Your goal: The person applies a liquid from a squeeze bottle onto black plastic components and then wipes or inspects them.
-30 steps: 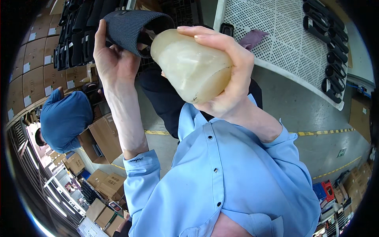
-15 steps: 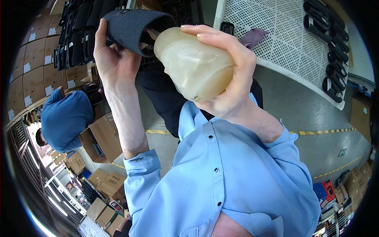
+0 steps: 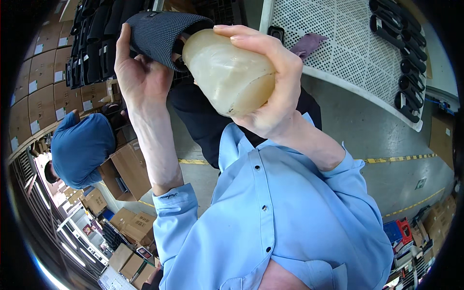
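Note:
My left hand [image 3: 144, 81] is closed around a dark grey tube-like shell [image 3: 162, 37] with a woven mesh look, its wide mouth turned to the right. My right hand [image 3: 281, 72] grips a translucent cream, rounded block [image 3: 226, 72] that looks like a rubbery form, thumb and fingers wrapped about its broad end. The narrower end of this form sits at the shell's mouth and overlaps it in the view; whether the two touch, I cannot tell. Some fingers of both hands are hidden behind what they hold.
At the upper right stands a white perforated table [image 3: 333, 63] with a purple cloth [image 3: 308, 45] and a row of black curved shells [image 3: 410, 72]. More dark shells [image 3: 99, 43] are stacked upper left. A person in blue [image 3: 83, 149] bends by an open carton [image 3: 126, 169] on the left.
My right hand has brought the cream form a little left and up, closer to the shell's mouth. My left hand and the shell stay almost where they were.

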`<move>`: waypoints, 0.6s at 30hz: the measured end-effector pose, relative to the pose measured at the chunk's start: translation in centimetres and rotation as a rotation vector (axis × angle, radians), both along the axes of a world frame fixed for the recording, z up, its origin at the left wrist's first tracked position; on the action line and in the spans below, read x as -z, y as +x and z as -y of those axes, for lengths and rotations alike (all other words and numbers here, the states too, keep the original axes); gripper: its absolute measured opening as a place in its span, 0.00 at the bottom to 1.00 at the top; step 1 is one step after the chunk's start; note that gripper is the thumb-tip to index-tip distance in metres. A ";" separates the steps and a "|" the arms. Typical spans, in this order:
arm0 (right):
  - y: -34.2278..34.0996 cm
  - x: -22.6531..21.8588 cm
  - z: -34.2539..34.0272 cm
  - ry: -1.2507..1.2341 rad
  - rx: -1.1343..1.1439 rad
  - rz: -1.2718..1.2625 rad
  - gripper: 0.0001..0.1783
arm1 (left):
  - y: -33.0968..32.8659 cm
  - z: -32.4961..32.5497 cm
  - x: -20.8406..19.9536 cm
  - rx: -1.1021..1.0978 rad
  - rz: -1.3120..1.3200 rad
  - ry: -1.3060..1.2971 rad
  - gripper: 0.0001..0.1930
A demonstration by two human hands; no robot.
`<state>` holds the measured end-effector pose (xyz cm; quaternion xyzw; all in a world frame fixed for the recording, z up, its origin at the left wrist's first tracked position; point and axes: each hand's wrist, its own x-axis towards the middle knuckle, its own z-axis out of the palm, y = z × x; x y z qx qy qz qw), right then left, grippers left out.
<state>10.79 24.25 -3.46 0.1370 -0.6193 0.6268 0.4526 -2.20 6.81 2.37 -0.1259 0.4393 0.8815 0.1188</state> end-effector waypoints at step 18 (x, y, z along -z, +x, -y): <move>0.8 -0.3 -0.2 -0.072 0.042 -0.008 0.36 | -0.5 0.8 0.6 0.046 0.064 0.105 0.33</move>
